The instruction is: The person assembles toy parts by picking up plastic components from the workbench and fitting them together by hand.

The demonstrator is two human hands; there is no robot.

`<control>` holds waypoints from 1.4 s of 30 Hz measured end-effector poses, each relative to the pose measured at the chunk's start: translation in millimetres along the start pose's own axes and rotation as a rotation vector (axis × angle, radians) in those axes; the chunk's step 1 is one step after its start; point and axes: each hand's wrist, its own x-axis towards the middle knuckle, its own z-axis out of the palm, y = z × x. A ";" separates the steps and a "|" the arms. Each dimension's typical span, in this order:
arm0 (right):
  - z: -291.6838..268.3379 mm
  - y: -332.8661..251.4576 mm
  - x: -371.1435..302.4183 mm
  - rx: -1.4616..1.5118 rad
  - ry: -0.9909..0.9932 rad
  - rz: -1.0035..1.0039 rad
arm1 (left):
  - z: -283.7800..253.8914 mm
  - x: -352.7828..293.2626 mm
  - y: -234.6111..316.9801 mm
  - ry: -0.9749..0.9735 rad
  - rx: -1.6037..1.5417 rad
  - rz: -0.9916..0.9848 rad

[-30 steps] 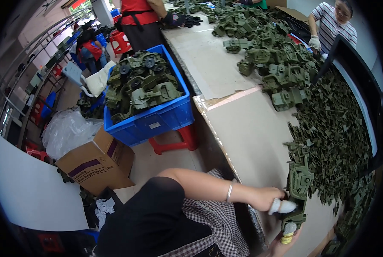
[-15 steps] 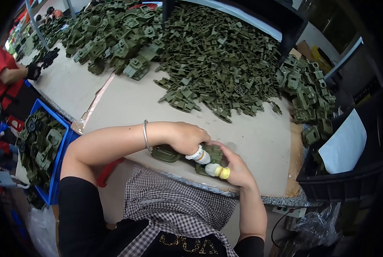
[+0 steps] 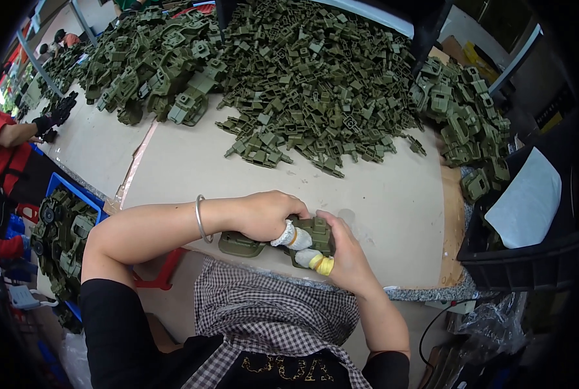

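An olive-green plastic toy vehicle body [image 3: 241, 245] lies at the table's near edge, below my chest. My left hand [image 3: 268, 215] comes over it from the left, its fingers bent down on the part and a white wrapped thumb pressing on top. At the other end, my right hand [image 3: 349, 259] closes round the vehicle's right side, its thumb wrapped in white and yellow. The two thumbs almost meet over the middle of the toy. Both hands hide much of it, and I cannot make out any smaller piece between the fingers.
A large heap of small green plastic parts [image 3: 322, 84] covers the far table [image 3: 380, 214]. Vehicle bodies [image 3: 153, 78] pile up at the far left, more [image 3: 461, 123] at the right. A blue crate [image 3: 75, 185] stands left, a black crate [image 3: 516, 266] right. A co-worker [image 3: 11, 146] works at far left.
Both hands stay on the toy vehicle body, with only slight finger shifts. The whole view has tilted and moved a little. The co-worker's gloved hand has lifted a dark part.
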 end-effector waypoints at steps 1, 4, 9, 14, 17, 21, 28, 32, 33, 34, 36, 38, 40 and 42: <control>-0.6 1.2 2.0 -0.001 0.006 0.010 | -0.1 0.5 -1.6 -0.010 -0.002 0.006; -1.5 6.1 4.6 0.075 -0.070 0.028 | 0.7 1.3 -1.5 -0.005 -0.023 0.009; -4.2 9.4 12.3 0.087 -0.104 -0.016 | -10.3 1.4 3.6 -0.084 -0.089 -0.097; -26.1 21.0 17.4 0.291 -0.208 0.094 | -38.3 -27.4 -22.7 0.202 0.041 0.131; -36.8 16.4 16.4 0.190 -0.176 0.203 | -20.3 -64.8 -54.1 0.137 -0.247 0.014; -30.2 -8.1 13.0 -0.136 0.238 -0.199 | 18.9 -70.4 -65.1 0.274 -0.549 -0.036; 21.9 -36.1 33.2 -0.555 -0.003 -0.389 | 45.0 -60.4 -61.4 0.353 -0.782 0.075; 25.2 -34.6 30.9 -0.536 0.050 -0.333 | 46.3 -58.2 -63.5 0.335 -0.904 0.052; 19.9 -42.2 34.6 -0.511 0.035 -0.326 | 48.2 -57.6 -65.5 0.325 -0.896 0.042; 15.9 -47.4 36.6 -0.488 0.023 -0.311 | 48.2 -58.0 -62.8 0.320 -0.906 0.038; 12.9 -47.4 41.9 -0.519 -0.067 -0.301 | 44.4 -59.7 -56.2 0.326 -0.839 0.052; 12.1 -49.0 48.6 -0.548 -0.154 -0.299 | 44.6 -59.6 -59.4 0.332 -0.826 0.064; 10.9 -52.3 51.8 -0.538 -0.288 -0.188 | 47.0 -61.4 -58.6 0.350 -0.815 0.076; 11.8 -50.2 49.8 -0.537 -0.283 -0.203 | 44.1 -63.1 -54.8 0.338 -0.913 0.025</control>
